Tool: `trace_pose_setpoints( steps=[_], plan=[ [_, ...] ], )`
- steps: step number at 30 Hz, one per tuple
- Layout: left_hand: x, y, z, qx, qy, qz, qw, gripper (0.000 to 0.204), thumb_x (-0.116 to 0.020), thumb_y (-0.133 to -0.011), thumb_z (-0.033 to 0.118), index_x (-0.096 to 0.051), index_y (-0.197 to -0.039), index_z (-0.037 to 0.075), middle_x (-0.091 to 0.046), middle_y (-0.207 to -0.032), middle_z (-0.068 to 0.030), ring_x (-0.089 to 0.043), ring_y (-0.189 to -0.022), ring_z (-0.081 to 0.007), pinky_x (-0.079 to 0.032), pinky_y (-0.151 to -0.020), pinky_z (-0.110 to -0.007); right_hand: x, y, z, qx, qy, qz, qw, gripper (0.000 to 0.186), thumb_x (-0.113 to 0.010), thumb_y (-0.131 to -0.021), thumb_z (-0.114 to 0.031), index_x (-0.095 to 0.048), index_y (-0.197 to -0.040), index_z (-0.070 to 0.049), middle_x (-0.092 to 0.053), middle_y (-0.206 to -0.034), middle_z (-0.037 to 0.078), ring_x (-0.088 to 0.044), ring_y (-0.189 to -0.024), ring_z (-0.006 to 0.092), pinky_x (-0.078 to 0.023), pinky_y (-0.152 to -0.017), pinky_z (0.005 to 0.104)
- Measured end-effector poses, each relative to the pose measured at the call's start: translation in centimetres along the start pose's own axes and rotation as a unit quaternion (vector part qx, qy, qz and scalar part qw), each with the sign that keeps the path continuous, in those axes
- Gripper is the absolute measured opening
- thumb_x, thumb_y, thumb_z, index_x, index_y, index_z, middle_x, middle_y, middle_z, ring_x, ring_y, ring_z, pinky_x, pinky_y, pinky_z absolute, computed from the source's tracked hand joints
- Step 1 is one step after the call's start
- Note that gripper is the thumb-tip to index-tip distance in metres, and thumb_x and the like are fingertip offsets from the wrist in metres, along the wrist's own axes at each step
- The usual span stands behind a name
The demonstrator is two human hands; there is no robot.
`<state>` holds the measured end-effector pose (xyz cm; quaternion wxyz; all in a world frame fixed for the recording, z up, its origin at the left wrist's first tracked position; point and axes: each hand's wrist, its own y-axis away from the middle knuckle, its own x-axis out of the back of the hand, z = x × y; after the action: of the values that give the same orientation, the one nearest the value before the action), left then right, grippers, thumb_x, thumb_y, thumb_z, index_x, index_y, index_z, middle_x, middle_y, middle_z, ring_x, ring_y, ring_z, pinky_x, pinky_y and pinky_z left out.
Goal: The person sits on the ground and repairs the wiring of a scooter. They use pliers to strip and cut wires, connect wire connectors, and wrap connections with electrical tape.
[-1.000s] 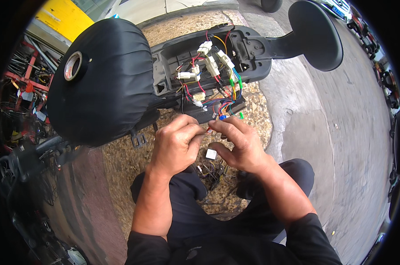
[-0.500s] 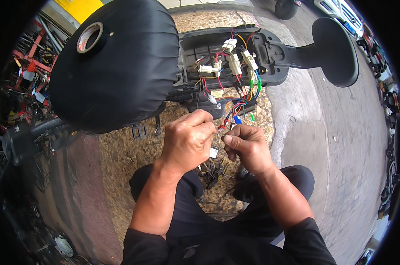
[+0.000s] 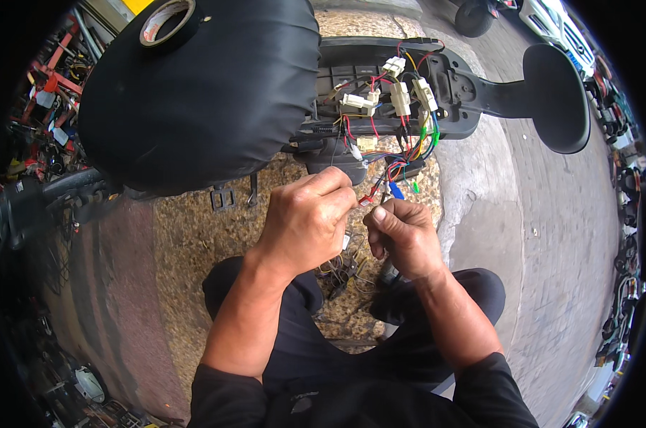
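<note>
My left hand (image 3: 311,222) is closed in a pinch beside a red connector (image 3: 367,200); what lies between its fingertips is hidden. My right hand (image 3: 408,235) is closed too, thumb pressed against the forefinger, on a thin dark wire coming down from the wire bundle (image 3: 396,168). Just above that thumb hangs a blue connector (image 3: 397,190). Behind my hands, several white plug connectors (image 3: 401,100) with coloured wires lie on the open black frame (image 3: 460,89) of an electric scooter or bike.
A black padded seat (image 3: 201,107) fills the upper left, with a tape roll (image 3: 150,30) on it. A black paddle-shaped part (image 3: 560,100) juts out right. Loose wires (image 3: 348,274) lie on the ground between my knees. Tools and parts (image 3: 44,107) crowd the left.
The seat, frame and connectors sit farther right in view. Both hands keep their closed grips close together, nearly unmoved in the picture.
</note>
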<state>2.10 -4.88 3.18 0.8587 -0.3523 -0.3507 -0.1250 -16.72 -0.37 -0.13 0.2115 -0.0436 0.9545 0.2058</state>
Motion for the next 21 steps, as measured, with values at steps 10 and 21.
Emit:
trace_pose_setpoints(
  steps=[10,21],
  plan=[
    [0.6,0.1,0.0,0.048,0.071,-0.003,0.996,0.009,-0.070,-0.075,-0.002,-0.067,-0.082,0.003,-0.064,-0.084,-0.0092,-0.067,-0.072,-0.0297,-0.054,-0.062,-0.038,-0.4,0.4,0.6,0.264,0.188,0.033,0.945,0.010,-0.074,-0.086,-0.002,-0.069,-0.094,0.000,-0.066,-0.079,0.003,-0.062,-0.070,0.0082,-0.051,-0.062,0.0252],
    [-0.8,-0.2,-0.1,0.023,0.085,0.045,0.995,0.010,-0.069,-0.073,-0.004,-0.063,-0.077,0.003,-0.063,-0.082,-0.0087,-0.066,-0.069,-0.0298,-0.053,-0.059,-0.038,0.1,0.0,-0.2,0.266,0.201,0.038,0.942,0.004,-0.067,-0.092,-0.002,-0.065,-0.088,0.000,-0.063,-0.074,0.004,-0.057,-0.063,0.0074,-0.048,-0.057,0.0246]
  ],
)
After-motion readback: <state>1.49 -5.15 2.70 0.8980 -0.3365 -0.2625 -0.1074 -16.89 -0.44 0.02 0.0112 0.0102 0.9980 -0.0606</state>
